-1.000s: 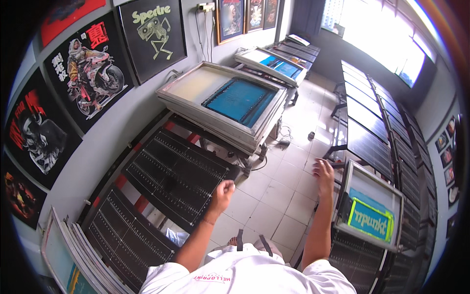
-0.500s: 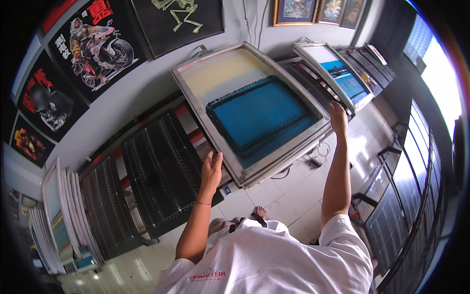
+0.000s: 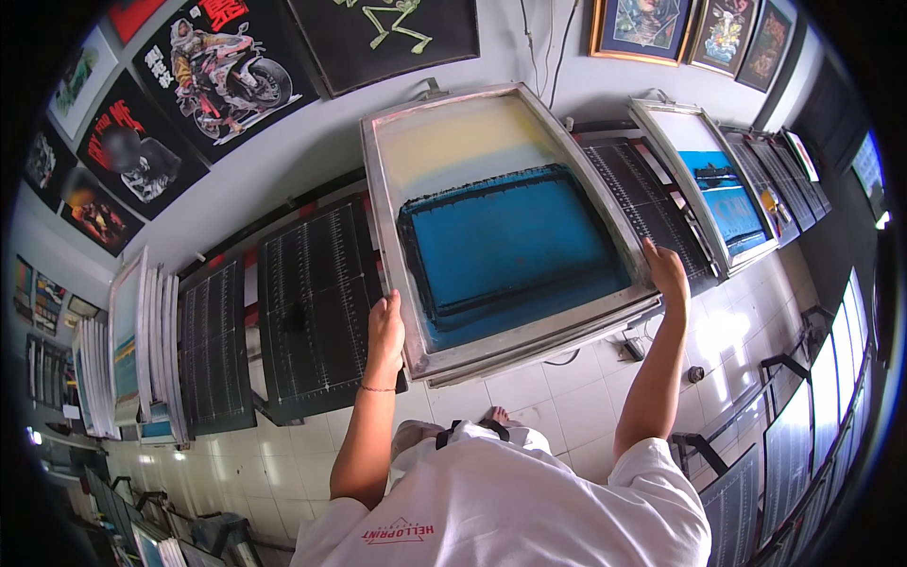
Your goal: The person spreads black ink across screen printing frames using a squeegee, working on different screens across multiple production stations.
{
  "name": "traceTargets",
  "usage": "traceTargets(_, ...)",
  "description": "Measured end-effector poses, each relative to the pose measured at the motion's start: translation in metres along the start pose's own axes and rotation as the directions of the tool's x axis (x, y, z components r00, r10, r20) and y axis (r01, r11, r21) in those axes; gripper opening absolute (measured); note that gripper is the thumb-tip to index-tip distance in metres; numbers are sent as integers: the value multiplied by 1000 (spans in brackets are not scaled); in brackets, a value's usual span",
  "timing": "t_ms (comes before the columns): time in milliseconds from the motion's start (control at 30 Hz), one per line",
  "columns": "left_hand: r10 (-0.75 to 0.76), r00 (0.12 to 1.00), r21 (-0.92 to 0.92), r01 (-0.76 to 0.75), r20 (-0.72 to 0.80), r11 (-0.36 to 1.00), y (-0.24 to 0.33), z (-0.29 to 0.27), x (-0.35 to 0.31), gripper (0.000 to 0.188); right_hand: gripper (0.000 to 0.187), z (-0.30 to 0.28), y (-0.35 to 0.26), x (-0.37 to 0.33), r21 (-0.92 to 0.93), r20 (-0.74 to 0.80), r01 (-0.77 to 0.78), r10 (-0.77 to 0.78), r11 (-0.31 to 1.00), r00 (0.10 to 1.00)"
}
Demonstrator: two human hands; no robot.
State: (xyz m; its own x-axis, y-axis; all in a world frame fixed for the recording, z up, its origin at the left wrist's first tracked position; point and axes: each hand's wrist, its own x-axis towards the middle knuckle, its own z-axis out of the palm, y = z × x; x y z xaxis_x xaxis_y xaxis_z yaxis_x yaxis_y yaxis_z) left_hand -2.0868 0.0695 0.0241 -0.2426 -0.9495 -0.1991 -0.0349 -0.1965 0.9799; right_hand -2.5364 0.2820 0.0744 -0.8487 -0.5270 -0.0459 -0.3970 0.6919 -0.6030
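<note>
A silk-screen printing frame [image 3: 529, 341] with a pale metal rim lies tilted across the black print boards in front of me. Its mesh is blue in the near part and yellowish-white in the far part, and a dark band of ink edges the blue. My left hand [image 3: 385, 333] is closed along the rim's left side near the front corner. At the right side, my right hand [image 3: 667, 272] has its fingers curled against the rim. The undersides of both grips are hidden.
Black gridded print boards [image 3: 316, 302] line the wall on both sides. Another blue screen [image 3: 718, 194] stands to the right. Upright screens [image 3: 156, 350] are stacked at the left, and a dark rack [image 3: 794, 444] fills the lower right. Cables and a small box lie on the tiled floor.
My view has turned, shifting the scene. My right hand has come down onto the frame's right rim. My left hand stays at the left rim.
</note>
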Motion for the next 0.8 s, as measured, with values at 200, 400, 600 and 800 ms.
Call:
traceTargets(200, -81, 993, 63, 87, -87, 994, -11, -2, 14, 62, 60, 3, 7, 12, 330, -9, 25, -23, 944, 1000)
traceTargets(400, -43, 991, 26, 47, -127, 999, 16, -5, -29, 76, 64, -13, -1, -18, 411, -112, 92, -51, 907, 992)
traceTargets(600, 18, 885, -105, -75, -466, 992, 15, -158, -109, 83, 44, 40, -102, -139, 705, -21, 202, -265, 680, 964)
traceTargets(800, 111, 812, -60, -177, -574, 982, -2, -331, -218, 80, 41, 120, -189, -214, 792, 282, 111, -520, 601, 806)
